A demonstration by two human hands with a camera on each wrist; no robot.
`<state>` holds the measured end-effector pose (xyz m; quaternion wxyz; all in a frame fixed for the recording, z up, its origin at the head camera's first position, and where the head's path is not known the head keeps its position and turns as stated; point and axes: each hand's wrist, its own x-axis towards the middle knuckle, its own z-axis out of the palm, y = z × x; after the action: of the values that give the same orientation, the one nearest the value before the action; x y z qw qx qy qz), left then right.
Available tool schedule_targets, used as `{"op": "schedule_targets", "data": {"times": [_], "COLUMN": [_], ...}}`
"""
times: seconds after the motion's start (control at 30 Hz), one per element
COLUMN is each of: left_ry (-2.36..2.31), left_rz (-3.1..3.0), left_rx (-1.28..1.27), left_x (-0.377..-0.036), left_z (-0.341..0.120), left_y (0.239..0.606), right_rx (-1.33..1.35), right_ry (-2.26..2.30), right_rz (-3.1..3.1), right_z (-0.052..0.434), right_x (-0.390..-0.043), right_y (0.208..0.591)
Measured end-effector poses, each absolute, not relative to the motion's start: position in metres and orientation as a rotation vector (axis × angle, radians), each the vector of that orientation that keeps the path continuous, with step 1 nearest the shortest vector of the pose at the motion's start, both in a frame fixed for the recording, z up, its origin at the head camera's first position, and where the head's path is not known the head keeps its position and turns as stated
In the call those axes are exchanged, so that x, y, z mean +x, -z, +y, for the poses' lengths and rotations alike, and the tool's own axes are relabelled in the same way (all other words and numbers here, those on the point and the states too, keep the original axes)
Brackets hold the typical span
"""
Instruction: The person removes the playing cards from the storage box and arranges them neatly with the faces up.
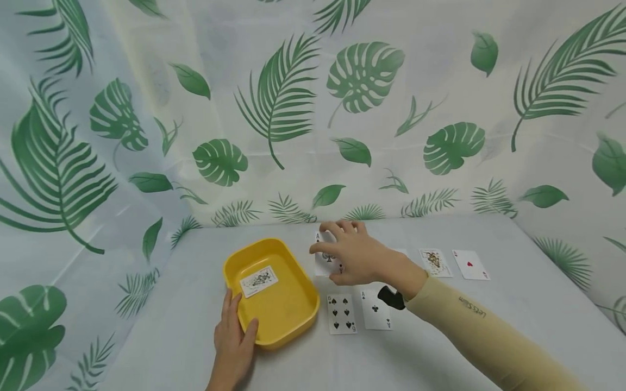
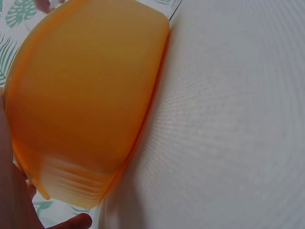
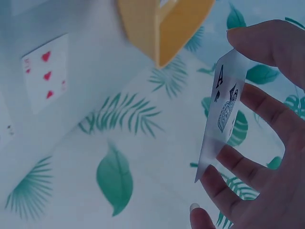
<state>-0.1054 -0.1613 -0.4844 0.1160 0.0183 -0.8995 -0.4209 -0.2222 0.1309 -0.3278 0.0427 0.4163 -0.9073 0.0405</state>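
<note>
My left hand (image 1: 229,342) holds the near-left corner of a yellow plastic tray (image 1: 282,315), thumb over the rim and fingers along the outer wall. Inside the tray, towards the far left, a joker card (image 1: 259,281) lies face up. Just right of the tray, my right hand (image 1: 359,254) pinches an ace of spades (image 3: 224,105) by its edges between thumb and fingers. Seen from the right wrist, the card is edge-tilted with its face partly showing. Below that hand lie a six of spades (image 1: 342,314) and an ace of clubs (image 1: 375,309).
A second joker card (image 1: 435,263) and an ace of hearts (image 1: 470,264) lie face up on the white table (image 1: 518,326) to the right. Another card (image 1: 401,251) is mostly hidden behind the right wrist. A three of hearts (image 3: 46,74) shows in the right wrist view. Leaf-printed sheeting (image 1: 303,179) surrounds the table.
</note>
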Motion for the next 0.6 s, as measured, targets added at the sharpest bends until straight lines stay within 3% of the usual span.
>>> {"op": "schedule_targets", "data": {"times": [0.6], "left_ry": [1.261], "left_rz": [-2.699], "left_rx": [0.109], "left_x": [-0.104], "left_z": [-0.158], "left_y": [0.477], "right_rx": [1.177], "right_ry": [-0.271], "right_rz": [-2.832], "right_z": [0.207], "right_x": [-0.2], "right_y": [0.365]}}
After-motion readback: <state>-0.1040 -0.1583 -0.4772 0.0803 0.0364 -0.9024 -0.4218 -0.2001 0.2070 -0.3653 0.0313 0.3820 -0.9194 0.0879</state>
